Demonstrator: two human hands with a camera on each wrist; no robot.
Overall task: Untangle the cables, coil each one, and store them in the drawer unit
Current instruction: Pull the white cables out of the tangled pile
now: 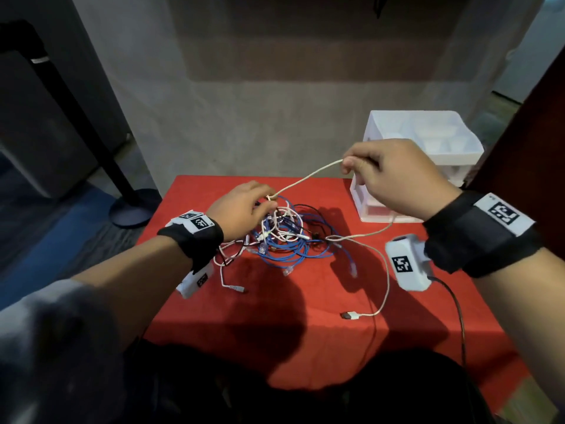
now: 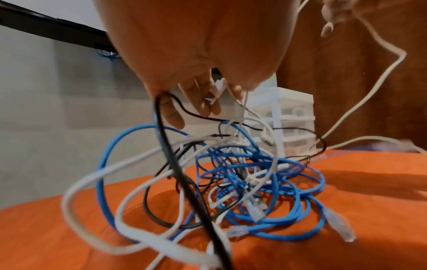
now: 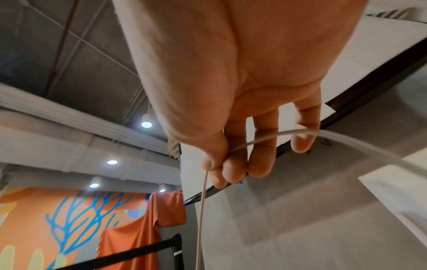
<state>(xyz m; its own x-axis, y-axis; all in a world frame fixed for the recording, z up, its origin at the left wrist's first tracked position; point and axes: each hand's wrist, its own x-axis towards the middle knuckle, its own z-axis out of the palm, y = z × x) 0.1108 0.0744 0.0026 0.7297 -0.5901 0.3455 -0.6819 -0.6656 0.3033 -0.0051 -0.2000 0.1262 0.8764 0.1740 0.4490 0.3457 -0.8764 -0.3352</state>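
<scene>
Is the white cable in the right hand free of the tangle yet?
Not yet. The white cable runs taut from the right hand into the tangle, where the left hand pinches it.

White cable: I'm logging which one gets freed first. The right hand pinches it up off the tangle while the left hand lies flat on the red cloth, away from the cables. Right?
Not quite. The right hand does pinch the white cable raised, but the left hand is not flat on the red cloth: the head view shows it on the tangle, fingers among the cables.
</scene>
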